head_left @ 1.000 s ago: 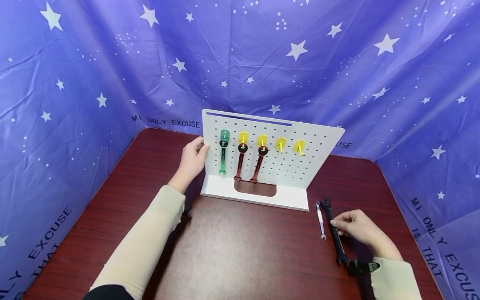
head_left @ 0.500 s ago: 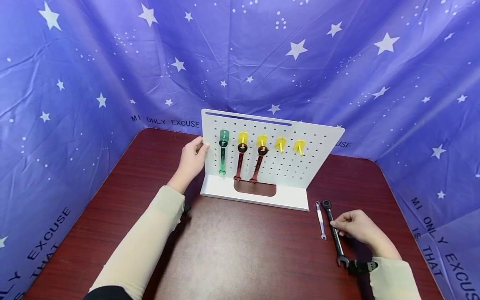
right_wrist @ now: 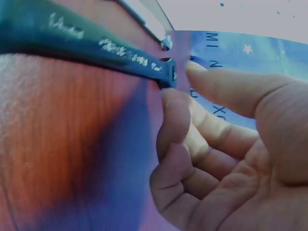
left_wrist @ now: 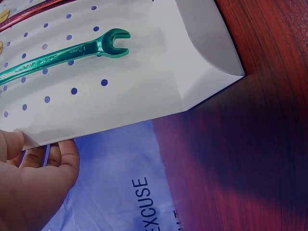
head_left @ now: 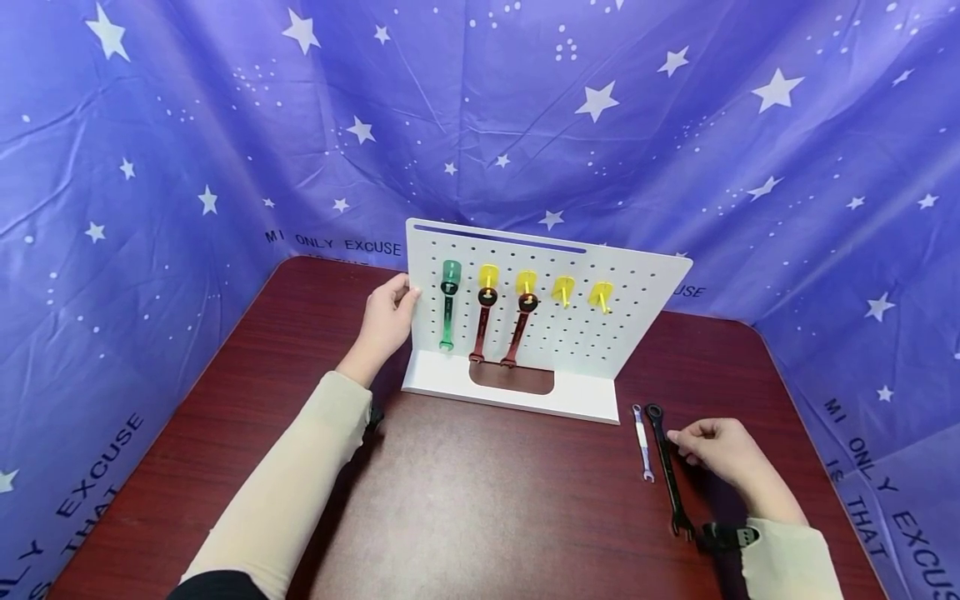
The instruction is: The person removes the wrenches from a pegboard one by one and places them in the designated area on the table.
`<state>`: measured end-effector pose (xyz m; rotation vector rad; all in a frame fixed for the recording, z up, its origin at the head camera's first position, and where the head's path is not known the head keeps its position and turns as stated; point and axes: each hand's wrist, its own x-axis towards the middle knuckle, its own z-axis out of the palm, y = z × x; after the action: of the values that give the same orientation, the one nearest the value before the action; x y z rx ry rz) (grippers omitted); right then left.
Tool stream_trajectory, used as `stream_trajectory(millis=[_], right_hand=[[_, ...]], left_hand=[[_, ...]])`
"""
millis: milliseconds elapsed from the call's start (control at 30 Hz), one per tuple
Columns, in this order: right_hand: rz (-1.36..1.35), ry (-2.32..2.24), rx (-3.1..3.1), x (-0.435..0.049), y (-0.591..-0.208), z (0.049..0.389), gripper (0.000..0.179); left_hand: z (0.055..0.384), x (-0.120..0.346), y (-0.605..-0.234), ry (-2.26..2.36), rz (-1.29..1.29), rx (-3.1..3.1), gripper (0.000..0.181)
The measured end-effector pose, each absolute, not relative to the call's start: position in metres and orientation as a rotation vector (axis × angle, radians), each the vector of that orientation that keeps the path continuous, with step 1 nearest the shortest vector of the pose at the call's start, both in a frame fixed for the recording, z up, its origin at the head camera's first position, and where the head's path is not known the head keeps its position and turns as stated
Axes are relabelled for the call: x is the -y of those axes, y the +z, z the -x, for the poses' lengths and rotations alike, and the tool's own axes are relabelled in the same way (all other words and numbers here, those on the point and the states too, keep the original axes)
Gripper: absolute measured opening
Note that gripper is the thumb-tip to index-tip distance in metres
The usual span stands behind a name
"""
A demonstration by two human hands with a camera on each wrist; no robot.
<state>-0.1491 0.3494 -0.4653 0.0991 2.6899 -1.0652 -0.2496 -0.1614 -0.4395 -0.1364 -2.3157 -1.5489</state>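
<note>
My left hand grips the left edge of a white pegboard, thumb in front and fingers behind. A green wrench hangs at the board's left from a green hook. Beside it two dark red wrenches hang on yellow hooks. My right hand is just right of a black ratchet wrench on the table. In the right wrist view thumb and forefinger stand apart, fingers loosely bent, with nothing between them. A small silver wrench lies left of the black one.
Two yellow hooks at the board's right carry no wrench. The board's base has a rounded cutout. Dark red-brown tabletop extends in front. Purple star-printed cloth encloses the back and sides.
The right fingers have let go of the black ratchet wrench and drawn slightly away from it. The wrench has turned a little and shifted slightly. The left hand stays on the pegboard.
</note>
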Motion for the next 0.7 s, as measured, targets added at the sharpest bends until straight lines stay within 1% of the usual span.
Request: stream_trajectory(millis=[133,367,700], right_hand=[[-0.06,-1.14,-2.77,-0.345,-0.464,0.151,0.033],[0.124,-1.222,-2.927,-0.335,-0.465,0.151,0.021],[0.234,-1.299,-3.026,-0.313,-0.464,0.157,0.018]], left_hand=[[0.25,0.162,-0.441,-1.543,0.127,2.313,0.016],[0.251,0.162,-0.44,-1.561,0.138,2.311,0.016],[0.25,0.162,-0.44,-1.569,0.127,2.321,0.017]])
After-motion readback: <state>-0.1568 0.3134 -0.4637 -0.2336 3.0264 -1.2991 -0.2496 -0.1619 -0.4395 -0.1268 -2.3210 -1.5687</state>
